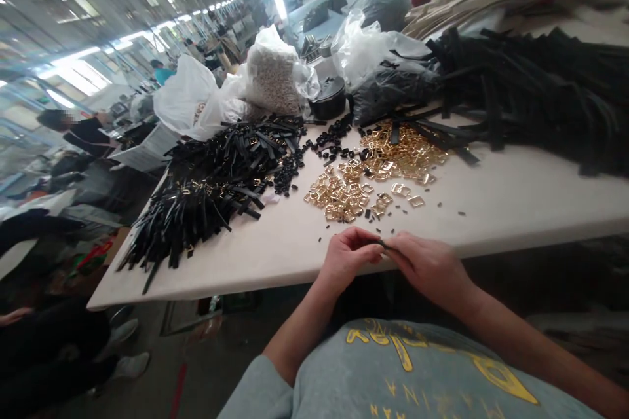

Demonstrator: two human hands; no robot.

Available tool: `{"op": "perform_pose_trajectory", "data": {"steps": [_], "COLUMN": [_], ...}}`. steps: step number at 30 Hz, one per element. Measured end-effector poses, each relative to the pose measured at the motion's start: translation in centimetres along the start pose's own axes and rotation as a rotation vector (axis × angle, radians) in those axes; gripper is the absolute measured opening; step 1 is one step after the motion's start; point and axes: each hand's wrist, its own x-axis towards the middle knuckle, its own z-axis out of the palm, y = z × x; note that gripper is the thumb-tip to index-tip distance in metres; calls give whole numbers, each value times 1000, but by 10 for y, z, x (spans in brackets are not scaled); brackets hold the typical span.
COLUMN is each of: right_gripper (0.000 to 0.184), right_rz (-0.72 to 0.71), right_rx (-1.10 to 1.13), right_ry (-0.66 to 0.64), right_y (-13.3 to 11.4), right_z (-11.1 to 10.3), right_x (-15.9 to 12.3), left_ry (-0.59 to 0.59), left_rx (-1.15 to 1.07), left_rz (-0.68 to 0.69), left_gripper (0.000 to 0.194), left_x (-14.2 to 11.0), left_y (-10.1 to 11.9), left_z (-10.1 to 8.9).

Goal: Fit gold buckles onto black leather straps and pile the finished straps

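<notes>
Close to the table's front edge, my left hand (351,254) and my right hand (426,265) meet with fingertips pinched together. Between them is a short length of black strap (382,244), mostly hidden by the fingers. Just beyond my hands lie gold metal buckles (339,193) in a loose heap, with a second heap of gold buckles (405,152) behind it. Small black bits are scattered on the tabletop near my fingers. To the left is a thick pile of black straps (196,193), some with gold buckles on them.
The pale table (531,203) carries small black loops (287,173), a black roll (328,99) and a bag of beige pieces (275,72). Long black strips (535,88) cover its right rear. A white plastic bag (184,95) stands at the back left. A person (83,131) is at the far left.
</notes>
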Motion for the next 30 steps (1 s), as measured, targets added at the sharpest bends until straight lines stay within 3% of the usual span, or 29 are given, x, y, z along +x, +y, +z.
{"op": "perform_pose_trajectory", "data": {"steps": [5, 8, 13, 17, 22, 30], "right_gripper": [25, 35, 37, 30, 24, 18], "right_rz": [101, 189, 251, 238, 254, 309], "right_rx": [114, 132, 217, 304, 342, 246], "right_ry": [-93, -102, -103, -128, -263, -408], "right_y": [-3, -6, -10, -7, -2, 4], "right_z": [5, 8, 8, 4, -1, -16], "right_x": [0, -2, -2, 0, 2, 5], "left_ry": [8, -30, -37, 13, 28, 20], "left_rx": [3, 17, 71, 253, 399, 451], "left_rz": [22, -1, 35, 132, 199, 191], "left_gripper": [37, 36, 32, 25, 21, 17], "left_x": [-2, -5, -10, -12, -14, -12], "left_y": [-2, -7, -10, -7, -6, -9], "left_z": [-5, -1, 5, 0, -4, -1]}}
